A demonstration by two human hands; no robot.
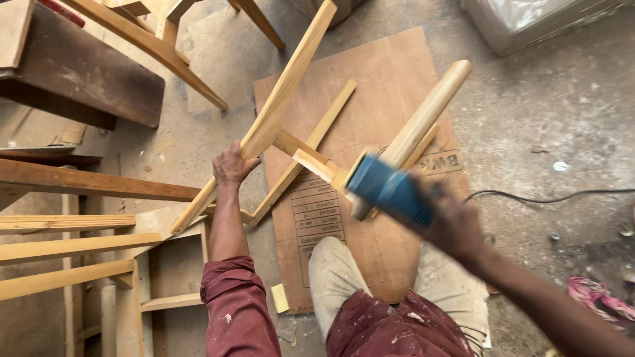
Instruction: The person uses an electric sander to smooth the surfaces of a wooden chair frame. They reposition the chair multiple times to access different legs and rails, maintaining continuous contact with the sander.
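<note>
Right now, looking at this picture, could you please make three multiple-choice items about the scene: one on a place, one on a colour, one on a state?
1. Where does the plywood sheet lie?
A. on the floor under the wooden frame
B. on a bench
C. against a wall

2. What colour is the power tool?
A. red
B. blue
C. yellow

3. What is the left hand doing?
A. hanging free
B. resting on the knee
C. gripping a leg of the wooden frame

Key: 1 A, the sheet is flat on the ground below the frame. 2 B, its body is blue in the right hand. 3 C, the fingers close around the leg.
</note>
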